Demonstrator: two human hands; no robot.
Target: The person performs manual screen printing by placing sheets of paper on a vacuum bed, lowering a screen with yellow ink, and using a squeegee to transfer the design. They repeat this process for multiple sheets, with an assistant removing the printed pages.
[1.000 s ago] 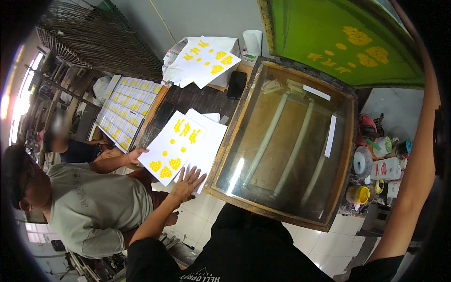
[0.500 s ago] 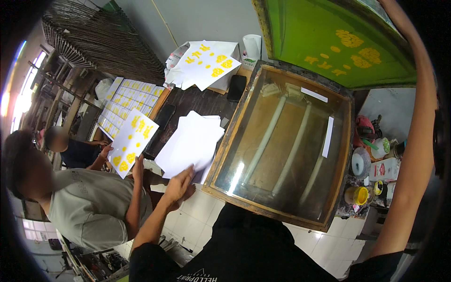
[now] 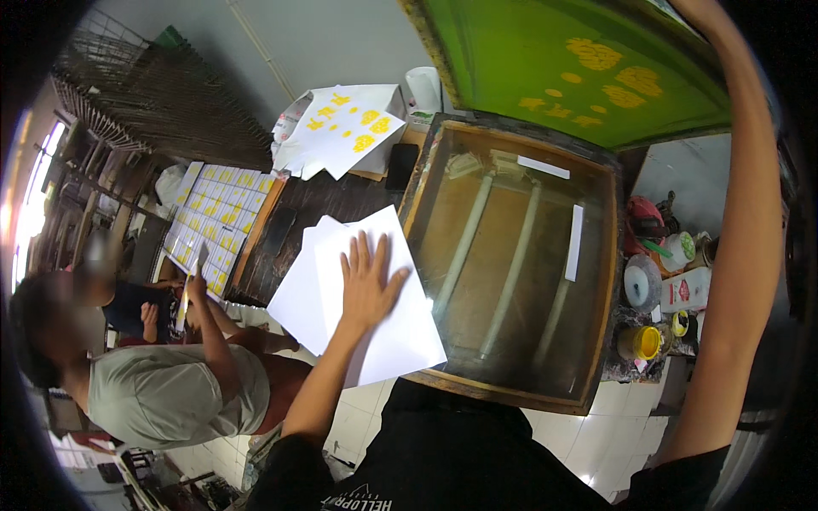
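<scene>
My left hand (image 3: pixel 368 285) lies flat with fingers spread on a blank white sheet of paper (image 3: pixel 396 341). That sheet overlaps a stack of white paper (image 3: pixel 294 294) and reaches over the left edge of a glass-topped wooden printing table (image 3: pixel 520 255). At the upper right, my right hand (image 3: pixel 697 15) is at the raised edge of a green printing screen (image 3: pixel 511 60) with yellow flower shapes and holds it tilted up over the table. The picture's upper edge cuts off part of that hand, and its fingertips are hidden.
Printed yellow-flower sheets (image 3: pixel 341 128) lie on the dark bench behind the stack, beside a black phone (image 3: pixel 400 166). Left, a person in a grey-green shirt (image 3: pixel 170 383) stands near a tray of small prints (image 3: pixel 217 217). Ink pots (image 3: pixel 639 342) and bottles crowd the right side.
My left hand has moved from the stack's near edge onto the top sheet, which has shifted right toward the glass. The co-worker has turned away, lowering the printed sheet toward the tray.
</scene>
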